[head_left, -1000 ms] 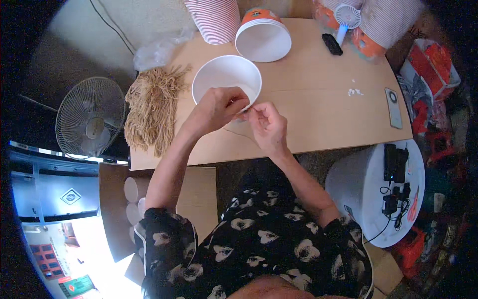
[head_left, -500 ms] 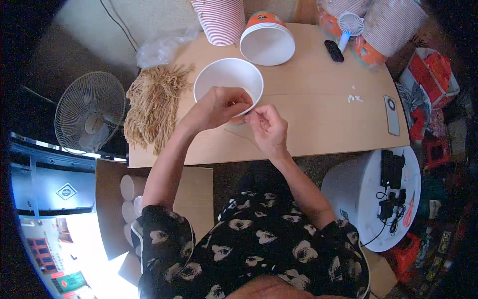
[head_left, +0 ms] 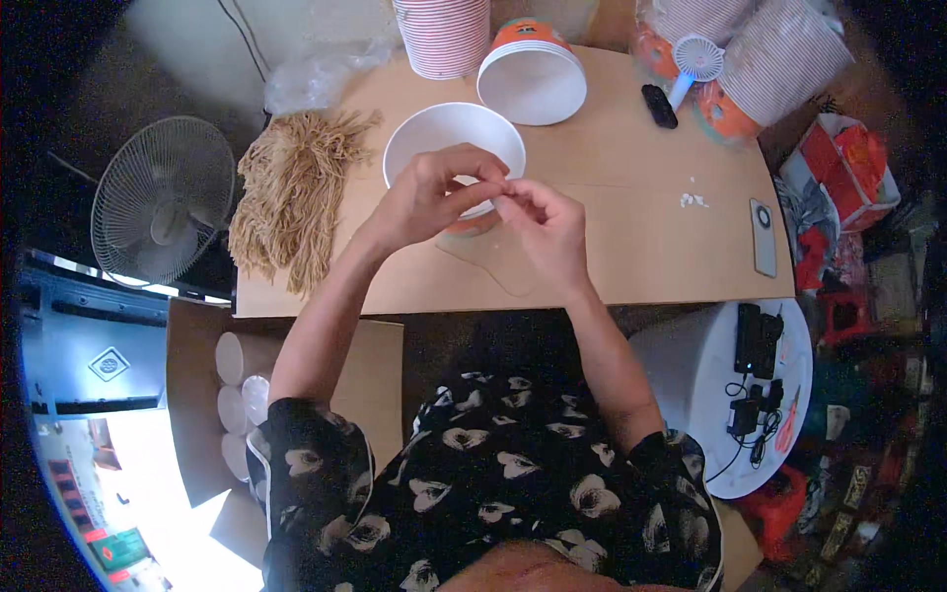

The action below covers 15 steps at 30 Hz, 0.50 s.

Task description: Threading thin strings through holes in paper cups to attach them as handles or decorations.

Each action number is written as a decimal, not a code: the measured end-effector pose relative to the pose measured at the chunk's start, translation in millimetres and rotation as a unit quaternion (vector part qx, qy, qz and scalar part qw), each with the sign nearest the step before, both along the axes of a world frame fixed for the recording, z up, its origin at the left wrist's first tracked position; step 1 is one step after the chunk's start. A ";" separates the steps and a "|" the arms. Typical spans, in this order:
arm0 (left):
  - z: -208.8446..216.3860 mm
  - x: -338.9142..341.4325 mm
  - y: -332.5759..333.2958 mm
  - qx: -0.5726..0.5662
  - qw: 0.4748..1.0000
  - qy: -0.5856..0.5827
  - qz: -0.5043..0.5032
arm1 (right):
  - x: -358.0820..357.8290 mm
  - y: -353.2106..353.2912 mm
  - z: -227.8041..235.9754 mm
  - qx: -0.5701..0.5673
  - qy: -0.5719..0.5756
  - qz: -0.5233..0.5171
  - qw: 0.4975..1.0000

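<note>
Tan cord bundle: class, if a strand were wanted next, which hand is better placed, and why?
Probably the left hand: the tan cord bundle lies on its side of the table, nearer to it. The right hand is farther away and would likely reach across the left forearm.

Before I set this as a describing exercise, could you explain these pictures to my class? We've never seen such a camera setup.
There is no machine here, just a person's two bare hands. Every picture comes from one wide fisheye camera worn on the person's head, looking down, so straight edges bend near the rim.

On the table lie a tan bundle of cords, an open tub with a white inside, more tubs tipped on their side and a pale phone.

The left hand and right hand bring their fingers together at the tub's near side. Anything pinched there is too small to make out; a thin strand shows below.
</note>
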<state>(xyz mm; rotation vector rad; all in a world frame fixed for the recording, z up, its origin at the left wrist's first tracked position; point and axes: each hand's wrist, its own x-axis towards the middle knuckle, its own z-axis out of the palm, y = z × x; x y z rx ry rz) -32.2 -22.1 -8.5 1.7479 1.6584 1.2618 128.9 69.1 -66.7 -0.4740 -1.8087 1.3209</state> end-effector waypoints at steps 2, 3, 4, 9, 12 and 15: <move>-0.4 0.0 -1.8 -0.006 1.000 -0.022 -0.014 | 2.8 3.6 6.0 -0.086 -0.021 0.056 0.994; 3.1 2.7 -1.9 -0.015 0.999 -0.019 -0.038 | 1.7 6.3 2.6 -0.085 -0.026 0.060 0.994; 7.8 5.5 -2.2 -0.024 0.998 -0.016 -0.062 | -0.6 10.0 -3.2 -0.095 -0.005 0.078 0.992; 4.7 3.0 -4.9 -0.042 0.982 0.177 -0.054 | 1.5 12.1 6.0 -0.120 -0.008 0.113 0.986; 0.9 4.1 -9.9 -0.016 0.980 0.197 -0.019 | 5.9 13.7 17.2 -0.138 0.007 0.105 0.985; -6.2 -7.9 -15.1 0.029 0.983 0.182 0.001 | 6.8 18.6 34.7 -0.102 -0.019 0.058 0.993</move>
